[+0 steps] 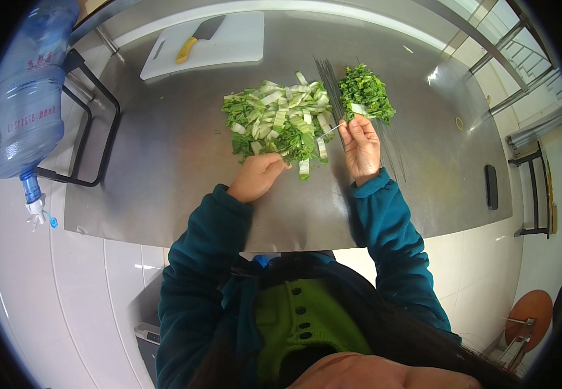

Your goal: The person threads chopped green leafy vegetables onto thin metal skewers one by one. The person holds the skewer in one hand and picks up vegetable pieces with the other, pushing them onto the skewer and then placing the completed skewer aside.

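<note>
A thin metal skewer (329, 131) is pinched between the thumb and fingers of my right hand (362, 146), its free end slanting left towards a heap of chopped leafy cabbage (281, 116). At the heap's near edge rests my left hand (259, 175), fingers curled under; whether they hold a piece is hidden. Just beyond my right hand lies a smaller bunch of chopped greens (367, 92), with thin skewer shafts (395, 150) running out from under it towards me. Between heap and bunch lies a bundle of bare metal skewers (330, 85).
All this lies on a stainless steel table (164, 146). A knife with a yellow handle (187, 50) lies on a white cutting board (242, 36) at the far left. A black phone-like object (491, 187) and a yellow rubber band (459, 123) lie right. A water bottle (30, 107) hangs inverted at left.
</note>
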Demonstrator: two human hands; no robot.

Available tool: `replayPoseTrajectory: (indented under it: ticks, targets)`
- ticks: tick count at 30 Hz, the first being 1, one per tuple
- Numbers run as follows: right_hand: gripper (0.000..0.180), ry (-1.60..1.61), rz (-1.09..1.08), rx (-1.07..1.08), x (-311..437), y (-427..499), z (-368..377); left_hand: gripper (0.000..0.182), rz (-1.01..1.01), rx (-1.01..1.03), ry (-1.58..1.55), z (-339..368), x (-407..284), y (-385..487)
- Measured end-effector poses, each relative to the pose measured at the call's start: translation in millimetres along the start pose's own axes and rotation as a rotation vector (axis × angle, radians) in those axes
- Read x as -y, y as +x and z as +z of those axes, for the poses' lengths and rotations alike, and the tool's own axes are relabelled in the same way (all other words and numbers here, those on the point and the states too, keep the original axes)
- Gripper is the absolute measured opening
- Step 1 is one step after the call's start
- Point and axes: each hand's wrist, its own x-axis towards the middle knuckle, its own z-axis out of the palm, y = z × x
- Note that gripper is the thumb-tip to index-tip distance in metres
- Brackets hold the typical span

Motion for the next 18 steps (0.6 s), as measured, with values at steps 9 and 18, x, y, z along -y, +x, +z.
replayPoseTrajectory:
  ticks: [9, 18]
  targets:
    - [0.019, -0.05, 0.017, -0.017, 0.7, -3.5, 4.6, 0.023, -0.048, 0.013, -0.003, -1.6, -1.2, 0.4]
    - [0.017, -0.054, 0.058, 0.009, 1.9, -3.9, 3.1, 0.023, 0.003, 0.051, -0.044, -0.4, 1.4, 1.5]
